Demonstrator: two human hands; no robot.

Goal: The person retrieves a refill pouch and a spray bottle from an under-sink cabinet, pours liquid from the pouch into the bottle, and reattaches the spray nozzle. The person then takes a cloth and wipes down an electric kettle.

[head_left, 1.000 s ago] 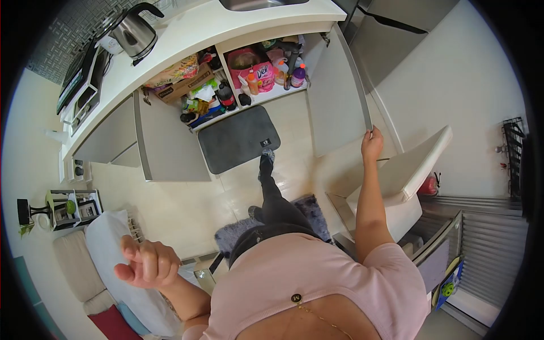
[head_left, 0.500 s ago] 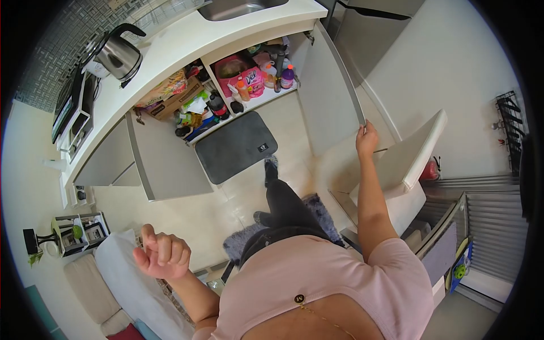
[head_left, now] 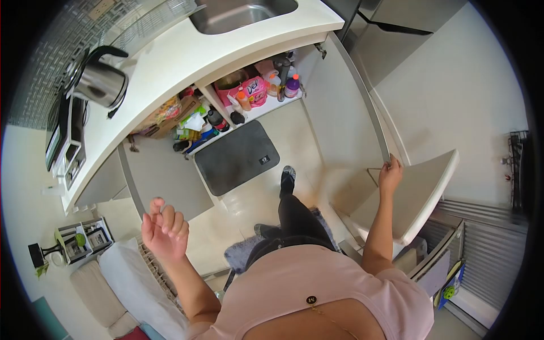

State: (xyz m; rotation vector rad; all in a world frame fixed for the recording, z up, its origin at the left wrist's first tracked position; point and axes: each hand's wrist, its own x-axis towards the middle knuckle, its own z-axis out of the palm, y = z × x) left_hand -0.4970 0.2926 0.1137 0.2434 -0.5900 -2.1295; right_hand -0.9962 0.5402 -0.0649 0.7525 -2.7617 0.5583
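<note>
My right hand (head_left: 391, 174) has its fingers closed on the outer edge of the right cabinet door (head_left: 345, 107), which is swung wide. My left hand (head_left: 165, 231) is raised, palm partly turned up, with loosely bent fingers and nothing in it. It appears beside the outer edge of the left cabinet door (head_left: 164, 178), also swung out; contact cannot be made out. Between the doors, the cabinet holds a pink pack (head_left: 256, 92), an orange bottle (head_left: 243, 100), a purple bottle (head_left: 292, 86), a dark bottle (head_left: 216, 120) and a cardboard box (head_left: 180, 118).
A dark mat (head_left: 238, 157) lies before the cabinet. Above are the counter (head_left: 164, 62), kettle (head_left: 102, 82) and sink (head_left: 241, 14). A white chair (head_left: 422, 190) stands close to my right hand. A fluffy grey rug (head_left: 241, 256) is underfoot, and a fridge (head_left: 374, 48) stands beyond the right door.
My left hand has risen toward the left door's edge, its fingers unbending somewhat. My right hand still grips the right door. The whole view has shifted slightly, and my foot has moved.
</note>
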